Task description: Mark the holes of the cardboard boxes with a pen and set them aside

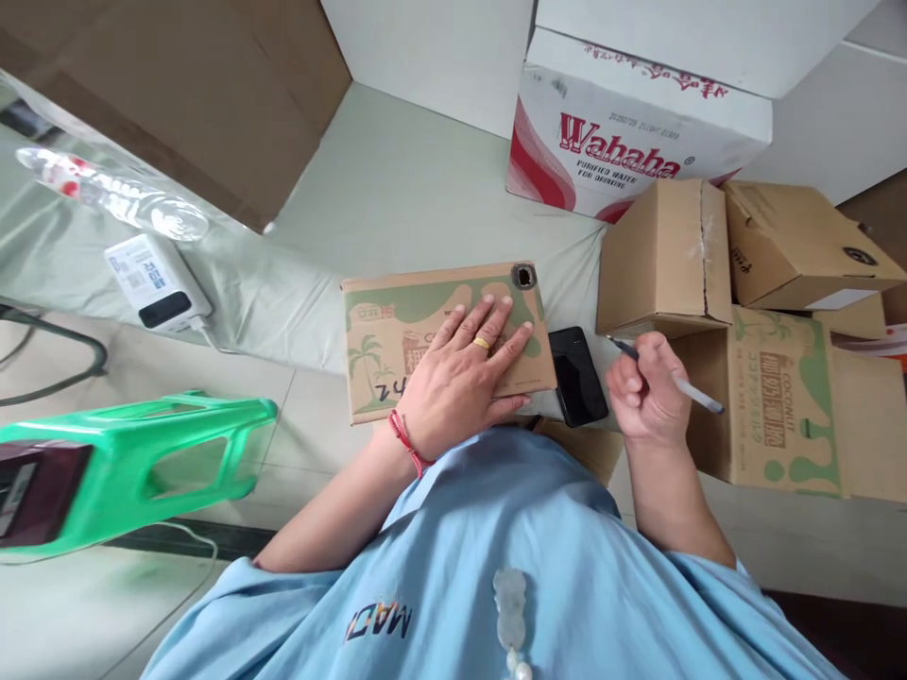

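Note:
My left hand point(460, 373) lies flat, fingers spread, on a brown and green cardboard box point(368, 326) with a palm tree print. Dark handwriting shows near the box's lower left, partly hidden by the hand, and a black-edged hole is at its upper right corner. To the right of the box, my right hand point(652, 387) is closed around a pen point(698, 394), its dark tip pointing up and left. Between the box and my right hand lies a black phone point(579, 376).
A large brown carton point(177, 85) and a plastic bottle point(117, 194) are at upper left, above a white power bank point(157, 281). A green stool point(128, 430) stands lower left. A Wahaba carton point(624, 142) and several cardboard boxes point(666, 250) stand at right.

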A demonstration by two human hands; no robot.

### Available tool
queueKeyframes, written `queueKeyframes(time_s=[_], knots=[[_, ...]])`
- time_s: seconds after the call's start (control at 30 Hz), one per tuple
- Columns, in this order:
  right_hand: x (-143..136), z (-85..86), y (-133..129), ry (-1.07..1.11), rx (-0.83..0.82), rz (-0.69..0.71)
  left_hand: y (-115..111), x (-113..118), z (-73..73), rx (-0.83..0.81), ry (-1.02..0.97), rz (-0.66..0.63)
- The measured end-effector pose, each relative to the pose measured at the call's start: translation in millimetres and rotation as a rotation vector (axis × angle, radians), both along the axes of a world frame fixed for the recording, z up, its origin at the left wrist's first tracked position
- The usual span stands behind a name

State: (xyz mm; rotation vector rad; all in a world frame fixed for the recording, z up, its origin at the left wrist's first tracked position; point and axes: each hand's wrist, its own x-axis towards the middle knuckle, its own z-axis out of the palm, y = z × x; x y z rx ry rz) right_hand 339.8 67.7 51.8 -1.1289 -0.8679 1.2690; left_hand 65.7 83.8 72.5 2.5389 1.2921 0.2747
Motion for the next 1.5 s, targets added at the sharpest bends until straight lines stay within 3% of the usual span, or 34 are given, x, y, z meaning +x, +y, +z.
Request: queueKeyframes(time_s=[0.1,0.2,0.4,0.57,0.97,1.33,1.5], knots=[[-31.7,7.5,25.9,-0.020,0.022,-0.017,0.2,-0.7,-1.5,-0.015,-0.014,0.021],[-59.5,11.4,52.4,-0.174,0.101,-0.062,0.0,-2.6,-4.5,-0.019,-0.039,0.039],[-91.1,-0.9,89.3,-0.485,0.232,-0.049,0.0,-4.5,-5.8,-0.019,-0.044,0.025],[-102.6,-3.0,90.1,-0.614,0.234,-0.179,0.1,-4.2,-2.5,-0.021,-0.037,0.006],[-102.4,-3.0,88.1,-0.728,0.231,-0.115,0.9,-3.8,-1.3,-0.016,-0.056,-0.029],[-104.0,0.3,86.1,-0.796,0.332,-0.244,0.4,-3.8,1.7,-0.012,-0.036,-0.024],[-103.3,-3.3,85.8,-0.691,0.335,-0.243,0.0,-3.8,1.4,-0.001,-0.038,-0.023]])
